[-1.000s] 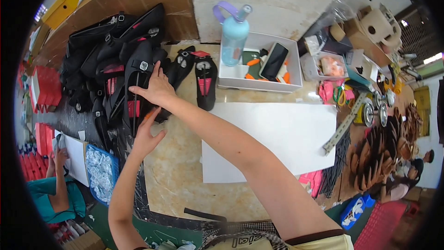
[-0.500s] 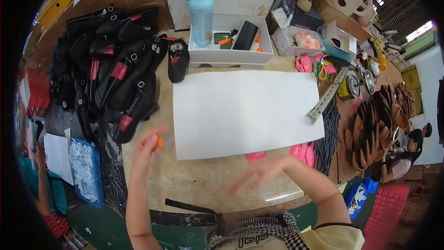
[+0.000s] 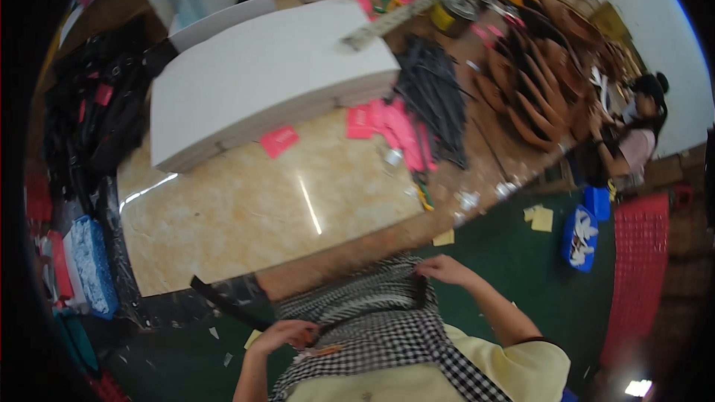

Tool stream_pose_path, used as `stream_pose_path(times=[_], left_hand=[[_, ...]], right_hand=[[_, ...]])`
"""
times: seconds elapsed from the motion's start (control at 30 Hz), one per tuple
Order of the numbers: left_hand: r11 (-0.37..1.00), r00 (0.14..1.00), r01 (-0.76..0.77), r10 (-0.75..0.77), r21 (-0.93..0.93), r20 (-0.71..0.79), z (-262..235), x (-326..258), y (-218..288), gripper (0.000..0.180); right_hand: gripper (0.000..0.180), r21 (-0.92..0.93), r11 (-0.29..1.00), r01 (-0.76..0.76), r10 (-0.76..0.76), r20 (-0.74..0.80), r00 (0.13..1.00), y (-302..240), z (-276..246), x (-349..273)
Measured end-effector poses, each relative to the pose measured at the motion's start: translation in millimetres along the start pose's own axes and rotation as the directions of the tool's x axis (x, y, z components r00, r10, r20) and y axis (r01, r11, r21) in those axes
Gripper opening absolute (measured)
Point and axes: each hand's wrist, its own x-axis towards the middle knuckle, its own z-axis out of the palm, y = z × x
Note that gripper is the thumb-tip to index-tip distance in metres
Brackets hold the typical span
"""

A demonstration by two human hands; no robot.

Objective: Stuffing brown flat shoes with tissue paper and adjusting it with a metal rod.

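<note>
My left hand (image 3: 287, 333) is curled at my waist on a long black strap (image 3: 223, 301), with a small orange thing at its fingertips. The strap runs across the black-and-white checked cloth (image 3: 372, 327) over my lap to my right hand (image 3: 447, 269), which pinches its other end at my right side. Both hands are below the near edge of the marble tabletop (image 3: 261, 208), away from everything on it.
A thick stack of white boards (image 3: 268, 82) lies on the table, with black sandal uppers (image 3: 97, 119) to its left. Pink pieces (image 3: 387, 123), black strips (image 3: 432, 97) and brown leather pieces (image 3: 536, 97) lie to its right. Another person (image 3: 633, 141) sits far right; a blue bin (image 3: 581, 234) is on the green floor.
Both hands have pulled back from the sandal pile and tabletop to my waist and taken hold of the black strap. The view has tipped down toward my lap.
</note>
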Motion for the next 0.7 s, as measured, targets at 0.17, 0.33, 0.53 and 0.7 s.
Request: stream_pose_path(times=[0.17,0.33,0.53,0.7], left_hand=[[0.976,0.609,0.201,-0.193,-0.086,-0.769,-42.7,42.9,-90.9,0.05],[0.736,0.299,0.488,0.364,0.469,-0.882,-37.4,98.1,-43.1,0.049],[0.453,0.281,0.317,0.794,0.833,-0.539,-111.0,100.0,-111.9,0.036],[0.669,0.865,0.125,0.289,0.733,-0.411,-30.5,52.6,-33.1,0.024]], right_hand=[[0.044,-0.09,0.996,0.002,-0.034,-0.354,0.935,29.7,34.3,61.4],[0.046,-0.189,0.976,-0.107,0.012,-0.443,0.896,39.2,45.6,84.1],[0.036,-0.25,0.913,0.323,-0.383,-0.255,0.888,47.6,42.7,109.8],[0.029,-0.115,0.923,0.368,-0.354,0.124,0.927,70.2,16.4,36.0]])
